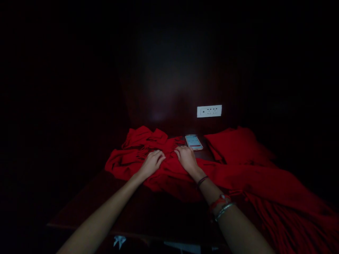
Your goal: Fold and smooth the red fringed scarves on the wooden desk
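A red fringed scarf (pixel 172 168) lies bunched and creased across the dark table. My left hand (pixel 153 161) rests on its middle, fingers curled down and closed on the cloth. Just to the right, my right hand (pixel 186 157) also has bent fingers pressed together on the same cloth. A small gap separates the two hands. Fringe strands show near both hands. The fingertips are partly hidden by the backs of the hands and the folds. Bracelets and a dark band circle my right wrist and forearm.
A lit phone (pixel 194 141) lies just beyond my right hand. More red cloth (pixel 237 144) is heaped at the right, and fringed cloth (pixel 286 211) hangs toward the near right. A white socket plate (pixel 209 111) is on the back panel. The table's front edge (pixel 87 229) runs below my forearms.
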Demonstrator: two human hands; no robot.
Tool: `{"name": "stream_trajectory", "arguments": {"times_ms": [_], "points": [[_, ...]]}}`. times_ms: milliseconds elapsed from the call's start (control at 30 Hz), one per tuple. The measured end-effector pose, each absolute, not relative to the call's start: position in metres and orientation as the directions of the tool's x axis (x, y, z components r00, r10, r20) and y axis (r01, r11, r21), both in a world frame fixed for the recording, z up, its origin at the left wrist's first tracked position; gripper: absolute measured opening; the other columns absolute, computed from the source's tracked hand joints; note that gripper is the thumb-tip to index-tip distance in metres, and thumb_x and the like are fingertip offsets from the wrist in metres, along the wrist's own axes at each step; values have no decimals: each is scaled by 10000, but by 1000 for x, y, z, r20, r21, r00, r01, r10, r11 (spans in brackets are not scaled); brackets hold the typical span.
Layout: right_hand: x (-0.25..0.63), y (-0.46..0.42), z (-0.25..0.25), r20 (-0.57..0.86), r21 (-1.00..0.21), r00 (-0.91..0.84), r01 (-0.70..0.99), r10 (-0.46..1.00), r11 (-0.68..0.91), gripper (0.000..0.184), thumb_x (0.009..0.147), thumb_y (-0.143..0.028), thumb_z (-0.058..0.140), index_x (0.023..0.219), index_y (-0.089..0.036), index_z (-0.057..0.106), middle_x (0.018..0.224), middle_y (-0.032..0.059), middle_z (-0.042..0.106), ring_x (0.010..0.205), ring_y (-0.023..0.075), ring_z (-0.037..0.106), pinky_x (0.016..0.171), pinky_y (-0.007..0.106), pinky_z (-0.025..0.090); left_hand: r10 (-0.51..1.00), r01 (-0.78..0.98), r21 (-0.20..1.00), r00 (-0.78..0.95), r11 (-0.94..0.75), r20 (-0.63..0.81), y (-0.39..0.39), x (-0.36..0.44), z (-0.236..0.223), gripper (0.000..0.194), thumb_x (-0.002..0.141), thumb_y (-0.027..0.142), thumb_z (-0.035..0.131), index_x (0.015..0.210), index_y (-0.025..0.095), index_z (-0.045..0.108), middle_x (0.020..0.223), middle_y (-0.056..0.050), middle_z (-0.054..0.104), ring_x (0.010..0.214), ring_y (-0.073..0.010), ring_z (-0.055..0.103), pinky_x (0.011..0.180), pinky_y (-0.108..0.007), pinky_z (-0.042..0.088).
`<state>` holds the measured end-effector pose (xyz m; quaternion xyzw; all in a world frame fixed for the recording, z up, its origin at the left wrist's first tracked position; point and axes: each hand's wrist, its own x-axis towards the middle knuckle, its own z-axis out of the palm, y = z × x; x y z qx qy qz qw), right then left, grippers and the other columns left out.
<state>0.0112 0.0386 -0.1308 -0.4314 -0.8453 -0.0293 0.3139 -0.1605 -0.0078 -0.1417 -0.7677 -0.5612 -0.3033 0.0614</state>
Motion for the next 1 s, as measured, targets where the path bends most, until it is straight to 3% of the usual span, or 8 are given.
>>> {"name": "stream_trajectory", "arguments": {"times_ms": [133,267,367,500,600,700,800,1000], "points": [[35,46,-120,640,-459,-116,735,759,499,271,814,-234,339,862,-160,595,836,84,624,768,170,547,688,254,351,716,940,329,-168,-91,678,-8,-195,-129,216,798,291,322,754,183,504,796,-56,555,787,-185,499,746,-283,358],[71,62,-116,539,-713,269,650,798,263,298,786,-266,345,847,-137,607,800,109,634,714,196,555,624,263,364,609,869,461,-466,179,641,-14,-226,-117,194,784,283,346,782,170,503,803,-65,567,771,-200,518,703,-286,363],[84,69,-120,491,-714,265,668,830,210,303,781,-269,337,790,-145,614,758,115,634,696,199,559,596,261,368,622,836,498,-519,229,586,-16,-239,-119,185,775,279,371,775,162,515,771,-69,576,725,-200,528,655,-282,367],[75,62,-128,386,-410,-204,836,900,365,201,720,-205,437,792,-163,620,845,118,613,771,208,559,638,275,378,831,914,359,-342,186,439,-11,-239,-132,141,742,257,429,729,166,536,763,-70,579,746,-192,534,680,-274,383],[58,50,-129,439,-278,-383,803,813,528,301,684,-155,472,969,-153,567,1018,116,548,913,218,507,742,301,376,849,959,271,-214,88,483,-11,-220,-137,255,781,300,381,954,168,513,979,-96,542,939,-204,481,794,-311,361],[39,40,-129,570,-297,-447,670,689,681,379,753,-198,410,1124,-135,456,1086,102,506,999,185,453,848,293,340,826,958,245,-15,-150,563,-15,-190,-136,355,817,358,319,1112,189,423,1125,-77,478,1054,-189,406,888,-329,301],[23,36,-131,633,-367,-398,601,664,710,399,804,-248,340,1175,-111,398,1117,112,483,1020,175,437,868,291,340,828,912,244,156,-331,539,-16,-164,-138,360,800,364,379,1107,184,430,1100,-68,504,1009,-180,444,880,-309,314],[19,40,-136,684,-392,-276,641,675,660,371,816,-227,312,1137,-97,445,1123,124,485,1058,196,404,897,334,317,752,799,134,475,-586,458,-24,-154,-136,232,809,220,353,673,153,529,697,-39,538,728,-147,488,709,-251,381]]}}
